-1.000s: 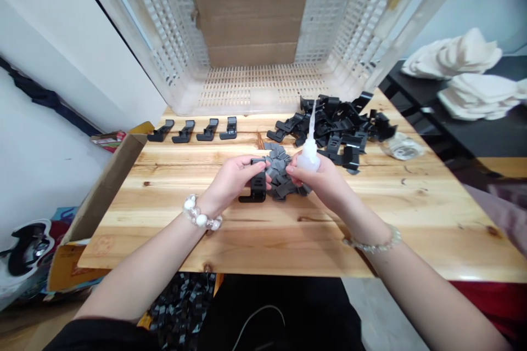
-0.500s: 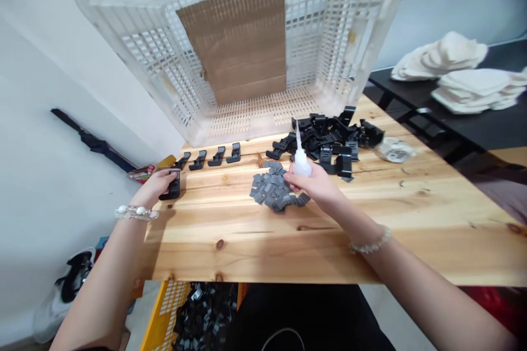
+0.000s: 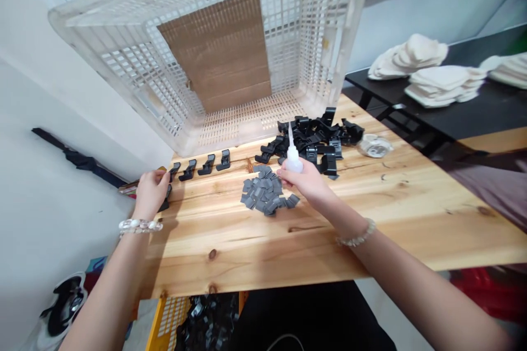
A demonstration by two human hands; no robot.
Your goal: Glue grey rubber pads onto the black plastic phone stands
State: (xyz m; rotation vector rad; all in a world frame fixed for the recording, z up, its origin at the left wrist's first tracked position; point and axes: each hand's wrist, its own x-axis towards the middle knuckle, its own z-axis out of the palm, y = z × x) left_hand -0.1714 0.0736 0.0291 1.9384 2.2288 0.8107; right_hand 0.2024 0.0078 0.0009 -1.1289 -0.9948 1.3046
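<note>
My right hand holds a small white glue bottle upright, its thin nozzle pointing up, just above a pile of small grey squares. At the table's left edge my left hand has its fingers closed at the end black plastic clip of a short row; the fingertips are partly hidden. Another black clip lies beside that hand, partly covered by it. Several more clips stand in the row to the right. A heap of black clips lies behind the bottle.
A white plastic crate lies on its side at the back, with cardboard inside. A roll of clear tape is right of the heap. White stacks sit on a dark table. A yellow crate stands below the table edge.
My left hand has moved from the nearer clip up to the end clip of the row, leaving the nearer one on the table. The right hand still holds the bottle. The view has shifted right.
</note>
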